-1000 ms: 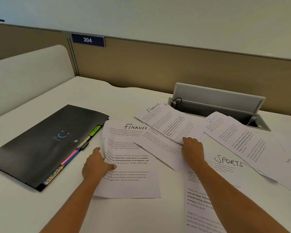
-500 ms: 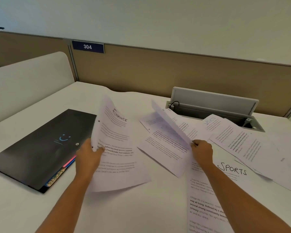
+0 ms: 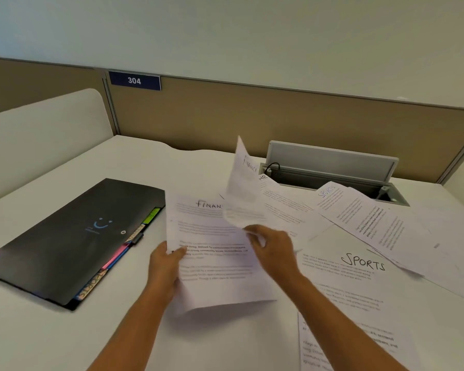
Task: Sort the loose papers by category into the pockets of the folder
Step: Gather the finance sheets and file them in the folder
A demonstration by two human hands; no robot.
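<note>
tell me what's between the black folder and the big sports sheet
In the head view, the finance sheet gripped by the left hand, with the right hand holding up a second finance sheet.

Desk (image 3: pixel 65 344): white, is carrying everything.
Expanding folder (image 3: pixel 65 245): is lying closed, left of the gripped Finance sheets (image 3: pixel 212 263).
Sports sheets (image 3: pixel 359 285): are lying overlapped, right of the grip.
HR sheet (image 3: pixel 281 207): is lying just behind the grip.
</note>
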